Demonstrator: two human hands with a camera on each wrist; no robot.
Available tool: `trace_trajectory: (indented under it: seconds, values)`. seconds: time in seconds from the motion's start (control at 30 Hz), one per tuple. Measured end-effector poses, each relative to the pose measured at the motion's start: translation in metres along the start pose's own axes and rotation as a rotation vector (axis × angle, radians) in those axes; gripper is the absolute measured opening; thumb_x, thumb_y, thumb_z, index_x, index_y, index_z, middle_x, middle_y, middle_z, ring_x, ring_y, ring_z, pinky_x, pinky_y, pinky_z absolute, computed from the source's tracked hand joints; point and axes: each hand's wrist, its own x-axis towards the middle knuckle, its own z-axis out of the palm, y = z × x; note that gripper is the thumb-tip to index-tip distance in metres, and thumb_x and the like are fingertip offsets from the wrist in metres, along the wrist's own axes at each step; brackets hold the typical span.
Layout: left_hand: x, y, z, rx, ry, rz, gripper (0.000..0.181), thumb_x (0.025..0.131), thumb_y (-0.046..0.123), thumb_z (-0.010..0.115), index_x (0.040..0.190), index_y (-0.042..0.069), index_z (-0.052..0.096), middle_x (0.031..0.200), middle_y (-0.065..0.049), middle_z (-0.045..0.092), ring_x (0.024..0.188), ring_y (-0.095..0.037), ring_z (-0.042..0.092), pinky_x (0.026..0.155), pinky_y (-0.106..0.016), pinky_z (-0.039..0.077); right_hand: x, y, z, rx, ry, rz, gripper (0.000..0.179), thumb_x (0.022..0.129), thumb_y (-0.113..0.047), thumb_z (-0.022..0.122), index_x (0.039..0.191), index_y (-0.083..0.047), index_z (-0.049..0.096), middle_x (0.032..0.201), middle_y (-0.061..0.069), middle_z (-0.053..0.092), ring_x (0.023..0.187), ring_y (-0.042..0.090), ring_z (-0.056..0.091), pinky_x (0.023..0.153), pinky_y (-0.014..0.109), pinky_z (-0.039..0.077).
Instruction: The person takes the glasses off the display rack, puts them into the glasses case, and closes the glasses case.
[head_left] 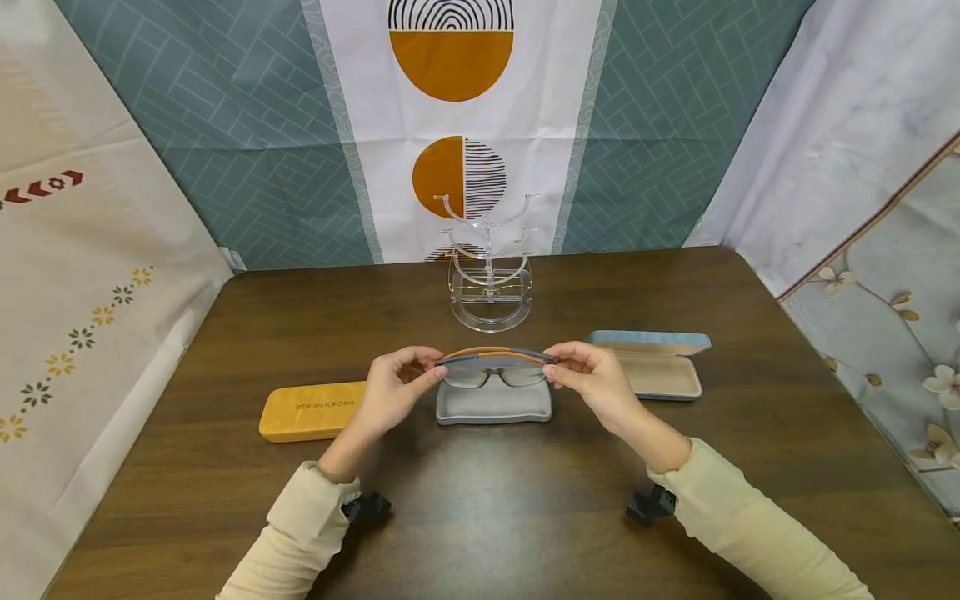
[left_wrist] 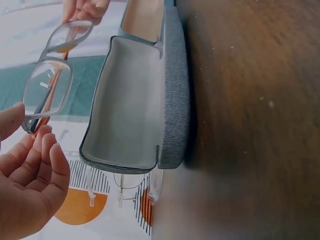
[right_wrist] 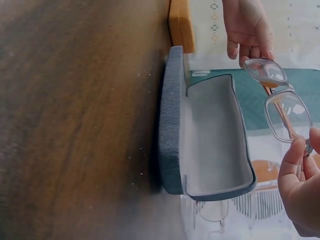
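Note:
Both hands hold a pair of eyeglasses (head_left: 492,375) over an open grey glasses case (head_left: 495,408) in the head view. The left hand (head_left: 396,392) pinches one end of the frame between thumb and fingers; the right hand (head_left: 596,382) pinches the other. In the left wrist view the eyeglasses (left_wrist: 39,60) show clear lenses in a grey front, with orange and dark temples folded behind. The right wrist view shows the grey case (right_wrist: 215,140) with its lid raised and a pale lining, the eyeglasses (right_wrist: 291,89) beyond it.
A closed yellow glasses case (head_left: 311,414) lies by the left forearm. An open blue case (head_left: 666,377) with beige lining sits right of the right hand. Toward the table's back edge stands a clear tiered display stand (head_left: 489,283), thin gold-framed glasses (head_left: 491,287) on its lower tier.

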Motion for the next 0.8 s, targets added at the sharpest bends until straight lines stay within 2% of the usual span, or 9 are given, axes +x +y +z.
trace_trajectory:
  seconds: [0.1,0.37,0.5,0.8]
  values:
    - [-0.002,-0.002,0.001,0.010,-0.008,-0.008,0.016,0.079,-0.004,0.066,0.093,-0.012,0.063,0.074,-0.015,0.059,0.063,-0.014,0.054,0.060,-0.029,0.048,-0.002,0.002,0.000,-0.010,-0.009,0.011,0.027,0.081,0.008,0.061,0.105,0.019,0.052,0.077,-0.004,0.063,0.070,0.013,0.059,0.066,0.025,0.051]
    - [-0.005,-0.036,0.005,0.027,-0.021,-0.038,0.016,0.079,0.003,0.069,0.092,-0.006,0.067,0.073,-0.008,0.061,0.061,-0.010,0.053,0.057,-0.022,0.046,-0.005,0.007,-0.003,-0.060,-0.031,0.046,0.026,0.082,0.006,0.062,0.104,0.017,0.055,0.077,-0.003,0.063,0.071,0.015,0.061,0.064,0.028,0.051]
    - [-0.007,-0.041,0.007,0.040,-0.023,-0.041,0.015,0.079,0.006,0.070,0.090,-0.004,0.068,0.072,-0.007,0.062,0.062,-0.009,0.054,0.057,-0.021,0.046,-0.005,0.011,-0.003,-0.098,-0.025,0.065,0.026,0.082,0.004,0.063,0.103,0.017,0.056,0.077,-0.001,0.064,0.070,0.017,0.062,0.063,0.029,0.051]
    - [-0.008,-0.053,0.012,0.080,-0.043,-0.068,0.015,0.079,0.006,0.070,0.088,-0.006,0.068,0.077,-0.012,0.066,0.064,-0.014,0.058,0.058,-0.023,0.048,-0.005,0.021,-0.002,-0.151,0.002,0.106,0.025,0.081,0.002,0.064,0.100,0.016,0.058,0.079,0.009,0.065,0.067,0.011,0.061,0.062,0.029,0.051]
